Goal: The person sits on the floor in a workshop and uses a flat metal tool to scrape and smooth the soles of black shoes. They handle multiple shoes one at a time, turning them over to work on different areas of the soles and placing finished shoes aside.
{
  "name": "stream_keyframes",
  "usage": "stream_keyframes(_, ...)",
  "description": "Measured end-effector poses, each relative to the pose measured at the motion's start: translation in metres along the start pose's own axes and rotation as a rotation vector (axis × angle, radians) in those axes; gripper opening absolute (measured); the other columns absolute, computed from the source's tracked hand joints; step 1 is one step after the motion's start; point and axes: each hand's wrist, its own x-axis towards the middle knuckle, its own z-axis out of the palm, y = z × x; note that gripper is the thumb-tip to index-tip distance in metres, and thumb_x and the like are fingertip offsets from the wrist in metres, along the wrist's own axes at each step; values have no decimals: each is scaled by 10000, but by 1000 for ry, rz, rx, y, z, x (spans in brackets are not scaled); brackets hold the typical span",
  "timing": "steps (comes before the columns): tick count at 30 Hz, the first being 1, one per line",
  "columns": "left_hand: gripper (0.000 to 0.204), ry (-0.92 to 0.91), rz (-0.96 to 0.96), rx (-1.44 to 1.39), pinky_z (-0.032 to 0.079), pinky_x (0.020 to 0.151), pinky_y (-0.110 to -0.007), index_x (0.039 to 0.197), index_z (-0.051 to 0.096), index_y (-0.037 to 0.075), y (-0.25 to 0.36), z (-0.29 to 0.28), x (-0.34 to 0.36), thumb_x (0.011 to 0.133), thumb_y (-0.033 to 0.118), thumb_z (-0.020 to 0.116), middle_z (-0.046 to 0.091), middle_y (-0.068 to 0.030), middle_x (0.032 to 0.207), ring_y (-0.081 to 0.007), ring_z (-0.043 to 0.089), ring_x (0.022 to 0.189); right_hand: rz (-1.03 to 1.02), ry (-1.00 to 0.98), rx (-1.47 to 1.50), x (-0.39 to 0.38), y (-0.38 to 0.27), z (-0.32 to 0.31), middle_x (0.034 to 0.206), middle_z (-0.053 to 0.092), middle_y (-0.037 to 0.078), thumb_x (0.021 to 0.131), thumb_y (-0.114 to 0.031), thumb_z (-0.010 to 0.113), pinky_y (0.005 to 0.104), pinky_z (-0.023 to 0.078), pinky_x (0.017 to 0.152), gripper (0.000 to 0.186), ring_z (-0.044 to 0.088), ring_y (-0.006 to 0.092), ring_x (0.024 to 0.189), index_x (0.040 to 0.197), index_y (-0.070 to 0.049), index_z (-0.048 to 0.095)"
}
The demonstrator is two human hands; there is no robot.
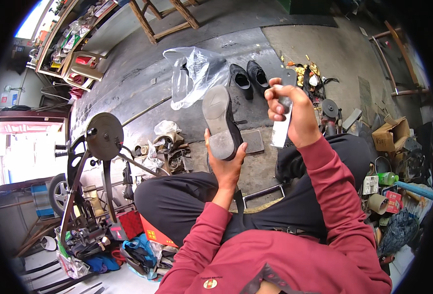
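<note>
My left hand (pixel 224 169) is wrapped round a dark shoe (pixel 218 117) at its heel end. The shoe is held upright with its worn grey sole turned toward me and a dark strap at its side. Raised to the right of the shoe, my right hand (pixel 294 110) has its fingers curled round a flat strip, dark at its upper end and pale and shiny at its lower end (pixel 281 130). It looks like a flat blade, but its middle is hidden by the fingers. The strip and the shoe are apart.
Beyond my hands, a pair of black shoes (pixel 248 80) stands beside a clear plastic bag (pixel 197 73). At left stands a metal hand-wheel machine (pixel 105 136). Scraps (pixel 308 73) lie on the floor ahead. A cardboard box (pixel 390 134) and clutter are at right; a wooden stool (pixel 162 19) is at the back.
</note>
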Motion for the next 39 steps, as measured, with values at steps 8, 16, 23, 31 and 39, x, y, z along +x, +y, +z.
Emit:
stream_keyframes(8,1018,-57,-51,-70,403,1101,-313,1597,318,-53,-28,-18,-21,814,171,928,544,-98,1394,-194,522,1254,160,191,414,1,58,-29,955,689,146,1073,-437,472,503,609,791,439,672,238,771,1144,-35,633)
stream_keyframes(16,637,-365,-488,-596,315,1202,-384,1456,504,-68,-62,-51,-31,961,277,708,571,-101,1451,-219,506,1355,64,180,712,-3,107,-3,735,524,41,1088,-367,479,293,394,567,373,421,116,568,1112,-30,637)
stream_keyframes(23,997,-343,-565,-617,224,1284,-440,1593,310,-31,-41,-44,-28,856,454,773,413,-144,1622,-300,361,1531,-4,303,735,6,105,24,694,461,-2,1091,-375,528,294,397,596,326,410,100,569,908,-106,506)
stream_keyframes(31,916,-286,-686,-564,464,1124,-452,1504,454,-78,-50,-64,-39,882,532,733,586,-181,1464,-330,588,1325,-39,338,659,8,111,37,697,426,-19,1115,-376,486,294,395,611,335,390,92,579,895,-124,475)
stream_keyframes(39,1004,-303,-743,-581,416,1175,-450,1549,389,-70,-34,-57,-32,830,516,771,527,-180,1525,-324,546,1378,-26,318,695,10,116,44,692,415,-27,1112,-371,505,284,383,599,321,381,88,577,903,-129,481)
